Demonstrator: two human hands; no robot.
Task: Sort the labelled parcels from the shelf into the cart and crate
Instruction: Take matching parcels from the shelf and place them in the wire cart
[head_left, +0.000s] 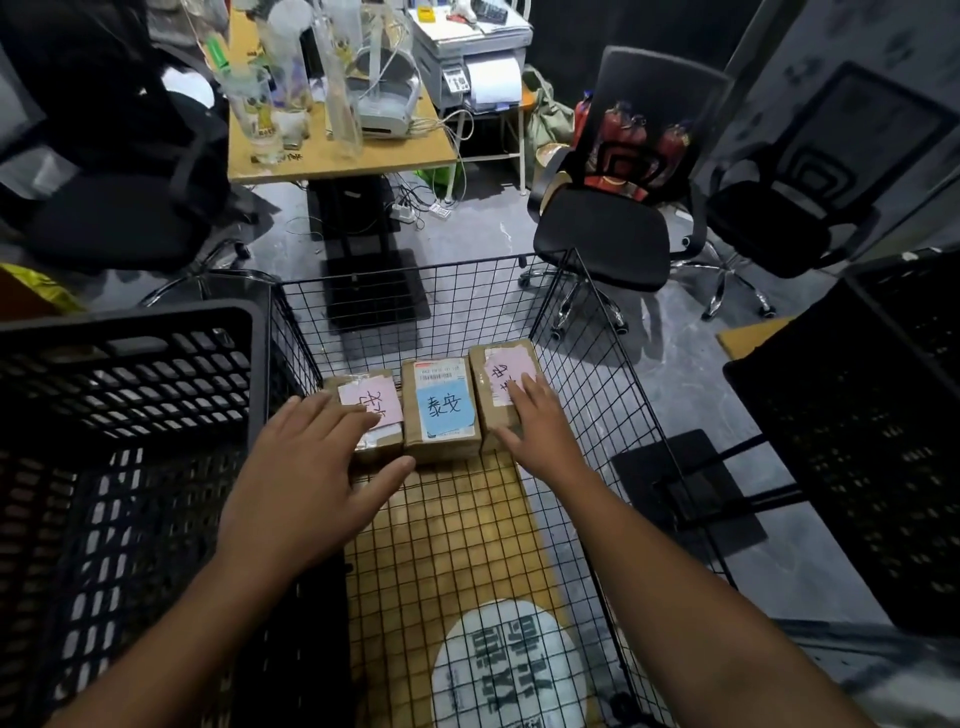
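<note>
Three brown parcels lie side by side at the far end of the black wire cart (597, 374). The left parcel (382, 402) has a pink label, the middle parcel (441, 410) a blue label, the right parcel (498, 379) a pink label. My left hand (311, 462) lies flat with straight fingers on the left parcel, its thumb reaching toward the middle one. My right hand (540, 421) rests flat on the right parcel's near end. A black plastic crate (130, 395) stands directly left of the cart.
A white bag with dark print (509, 670) lies at the cart's near end on a yellow board. A second black crate (857, 441) stands to the right. Beyond the cart are office chairs (618, 228), a cluttered wooden desk (332, 150) and a printer (467, 57).
</note>
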